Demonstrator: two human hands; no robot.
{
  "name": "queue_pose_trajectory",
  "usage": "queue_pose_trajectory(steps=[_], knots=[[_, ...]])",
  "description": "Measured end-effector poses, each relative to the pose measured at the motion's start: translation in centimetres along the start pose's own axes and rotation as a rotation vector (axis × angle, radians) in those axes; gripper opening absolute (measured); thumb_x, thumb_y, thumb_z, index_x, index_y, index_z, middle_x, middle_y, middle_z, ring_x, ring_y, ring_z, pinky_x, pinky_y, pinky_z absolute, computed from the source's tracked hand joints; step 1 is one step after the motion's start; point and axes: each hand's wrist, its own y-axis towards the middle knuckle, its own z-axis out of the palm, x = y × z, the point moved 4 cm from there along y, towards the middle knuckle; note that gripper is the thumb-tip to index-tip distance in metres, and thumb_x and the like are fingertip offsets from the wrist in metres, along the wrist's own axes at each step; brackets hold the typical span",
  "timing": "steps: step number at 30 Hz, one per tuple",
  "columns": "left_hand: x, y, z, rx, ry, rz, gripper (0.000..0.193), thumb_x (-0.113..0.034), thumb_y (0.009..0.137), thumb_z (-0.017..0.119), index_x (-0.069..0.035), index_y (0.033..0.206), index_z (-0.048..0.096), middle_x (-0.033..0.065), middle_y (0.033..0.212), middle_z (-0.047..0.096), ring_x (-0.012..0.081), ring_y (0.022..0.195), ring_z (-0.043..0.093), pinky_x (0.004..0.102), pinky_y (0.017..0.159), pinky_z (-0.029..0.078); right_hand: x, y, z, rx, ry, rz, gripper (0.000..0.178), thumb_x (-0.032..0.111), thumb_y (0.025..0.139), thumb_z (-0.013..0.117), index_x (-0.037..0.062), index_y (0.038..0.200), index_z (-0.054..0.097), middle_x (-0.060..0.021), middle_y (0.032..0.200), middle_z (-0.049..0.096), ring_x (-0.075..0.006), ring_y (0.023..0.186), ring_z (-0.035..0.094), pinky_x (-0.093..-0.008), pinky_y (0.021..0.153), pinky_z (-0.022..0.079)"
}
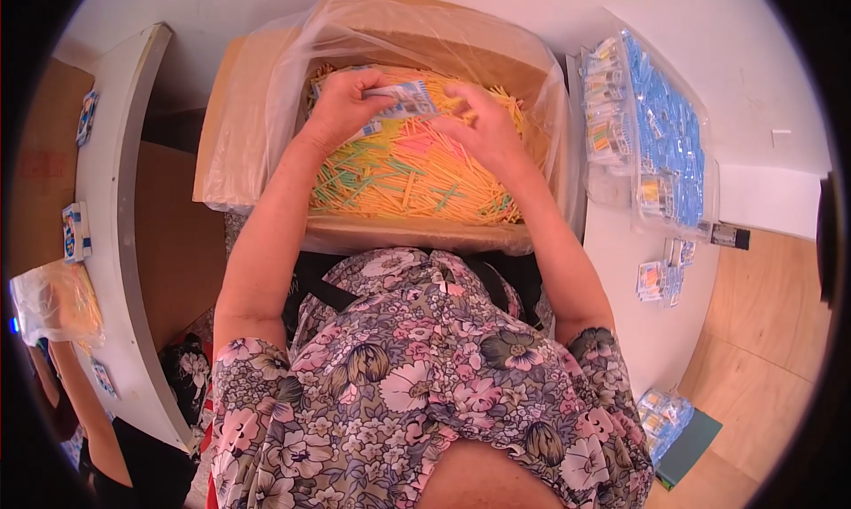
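Note:
Pinched between the thumb and fingers of my left hand (pixel 344 110) is a small flat blue-and-white packet (pixel 409 100), held over an open cardboard box. My right hand (pixel 487 130) is just right of the packet, its fingers apart and curved, with nothing seen in them. Below both hands lies a heap of thin sticks (pixel 408 186), mostly orange-yellow, with green and pink ones among them. Another blue-and-white packet (pixel 366 131) is partly visible on the sticks under my left hand. What the held packet contains cannot be made out.
The cardboard box (pixel 253 141) is lined with clear plastic. To the right, a clear bin (pixel 669 132) holds many blue packets, with loose packets (pixel 660 280) nearby. A white partition (pixel 133 243) stands left; beyond it a co-worker's arm (pixel 84 403) reaches toward a plastic bag (pixel 60 301) of yellow-orange contents.

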Motion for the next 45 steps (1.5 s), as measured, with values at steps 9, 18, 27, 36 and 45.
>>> queue_pose_trajectory(steps=[9,18,27,36,45], knots=[[-1.2,0.8,2.0,0.237,-0.433,-0.149,0.023,-0.012,0.090,0.058,0.000,0.109,0.064,-0.0016,0.092,0.064,0.0043,0.079,0.055,0.0219,0.073,0.046,0.8,5.5,-0.4,0.215,0.186,0.004,0.014,0.012,0.083,0.063,-0.0015,0.083,0.060,-0.0051,0.067,0.056,-0.0092,0.063,0.050,-0.0262,0.058,0.042],[1.2,1.5,1.3,-0.011,-0.237,-0.115,0.021,-0.013,0.088,0.060,0.002,0.102,0.065,-0.0041,0.081,0.063,0.0025,0.073,0.051,0.0209,0.067,0.044,-8.7,0.1,-1.6,0.537,-0.888,0.255,0.021,0.017,0.077,0.064,-0.0014,0.087,0.062,-0.0204,0.090,0.062,-0.0385,0.088,0.059,-0.0413,0.076,0.048],[1.0,1.6,0.4,-0.166,-0.157,-0.092,0.020,-0.019,0.084,0.065,-0.001,0.092,0.067,0.0030,0.064,0.061,0.0061,0.059,0.049,0.0258,0.057,0.043,-9.8,3.1,-0.1,0.373,-0.964,0.155,0.023,0.014,0.080,0.056,-0.0011,0.096,0.063,-0.0169,0.109,0.057,-0.0324,0.104,0.055,-0.0426,0.084,0.047],[2.5,1.8,1.0,-0.148,-0.125,-0.083,0.021,-0.018,0.083,0.065,-0.003,0.097,0.068,0.0075,0.069,0.065,0.0090,0.060,0.054,0.0277,0.059,0.045,-11.1,3.1,1.6,0.453,-1.396,-0.210,0.021,0.015,0.083,0.049,0.0089,0.095,0.064,-0.0067,0.100,0.060,-0.0203,0.101,0.053,-0.0403,0.081,0.041],[2.3,1.6,0.5,-0.132,-0.085,-0.097,0.021,-0.018,0.083,0.065,-0.003,0.097,0.067,0.0080,0.068,0.065,0.0085,0.059,0.053,0.0274,0.058,0.045,-8.0,2.8,-1.9,0.231,-0.900,0.001,0.013,0.012,0.082,0.051,0.0004,0.087,0.053,-0.0118,0.094,0.062,-0.0268,0.078,0.060,-0.0426,0.064,0.046]])
